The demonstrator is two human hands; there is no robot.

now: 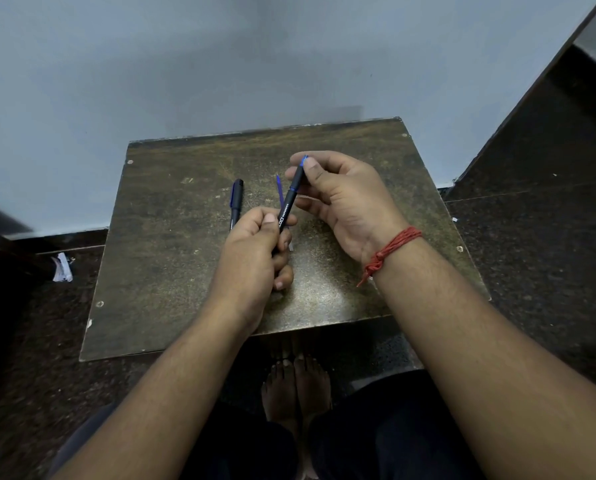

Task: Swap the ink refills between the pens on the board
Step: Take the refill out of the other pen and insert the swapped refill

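A black pen (288, 204) with white lettering is held tilted above the worn brown board (172, 258). My left hand (253, 258) grips its lower barrel. My right hand (341, 199) pinches its upper end, where a blue tip shows between thumb and finger. Behind the held pen a thin blue refill (280, 190) lies on the board, partly hidden by my fingers. A second black pen (236, 204) with its blue-clipped cap on lies flat to the left, beside my left hand.
The board stands on dark speckled floor against a pale blue wall. A crumpled white paper (62, 268) lies on the floor at the left. My bare feet (296, 386) are under the board's front edge. A dark stone ledge rises at the right.
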